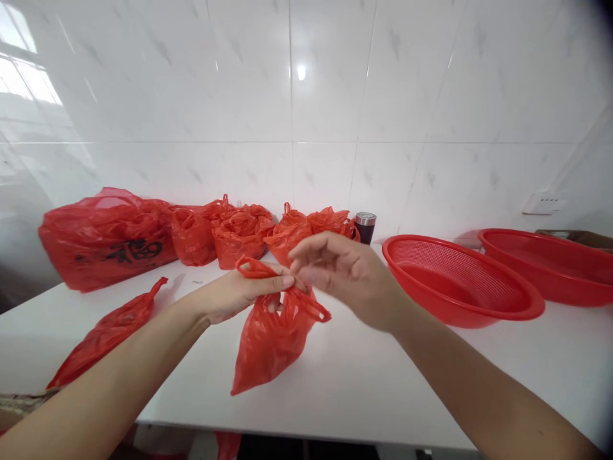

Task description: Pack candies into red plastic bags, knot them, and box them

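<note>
A small red plastic bag (271,345) hangs above the front of the white table, its bottom corner pointing down to the left. My left hand (234,292) pinches the gathered neck of this bag between thumb and fingers. One handle loop sticks up over the left hand, while the other pokes out to the right. Just right of the neck is my right hand (357,278), slightly blurred, with fingers loosely bent and apart. Whether its fingertips touch the plastic I cannot tell. The bag's contents are hidden.
Several filled red bags (242,233) line the wall, beside a large red bag (103,239) with black lettering. A dark tumbler (366,227) stands behind. On the right are a red colander (460,281) and a red basin (555,268). Another red bag (112,329) lies left on the table (364,390).
</note>
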{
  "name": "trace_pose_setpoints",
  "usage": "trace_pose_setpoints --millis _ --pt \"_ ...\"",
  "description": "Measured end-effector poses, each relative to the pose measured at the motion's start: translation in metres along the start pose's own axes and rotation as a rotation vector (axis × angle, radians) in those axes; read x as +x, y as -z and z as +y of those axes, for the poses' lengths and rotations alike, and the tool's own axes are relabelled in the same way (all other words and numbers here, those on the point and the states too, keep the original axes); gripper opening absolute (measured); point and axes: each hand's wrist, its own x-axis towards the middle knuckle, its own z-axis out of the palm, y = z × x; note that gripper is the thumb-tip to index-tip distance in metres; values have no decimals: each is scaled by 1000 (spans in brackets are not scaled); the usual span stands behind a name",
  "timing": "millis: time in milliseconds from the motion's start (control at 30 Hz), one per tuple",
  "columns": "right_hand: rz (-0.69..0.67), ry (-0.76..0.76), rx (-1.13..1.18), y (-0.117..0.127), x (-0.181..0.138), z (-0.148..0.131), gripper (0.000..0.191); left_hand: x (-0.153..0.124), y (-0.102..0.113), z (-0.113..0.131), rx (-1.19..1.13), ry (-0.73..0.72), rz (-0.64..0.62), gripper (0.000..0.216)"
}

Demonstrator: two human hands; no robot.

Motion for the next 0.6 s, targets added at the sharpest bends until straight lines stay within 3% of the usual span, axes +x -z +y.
trace_pose_setpoints --millis 133,233,300,367,500,600 --pt "80 -154 -75 -2 4 40 28 1 -6 2 289 -27 -51 17" --pt "96 -298 -82 -9 1 71 30 5 -13 -12 539 -140 190 16" --pt "77 -351 24 -14 -4 81 30 7 -18 -24 670 -268 394 20" --pt "-8 -377 198 -17 -9 84 32 8 -22 -34 725 -366 498 24" --pt "-45 -395 308 -15 -12 85 24 8 -26 -40 727 -470 471 23" --pt "57 -381 180 -10 -18 87 24 5 -23 -44 708 -371 374 25"
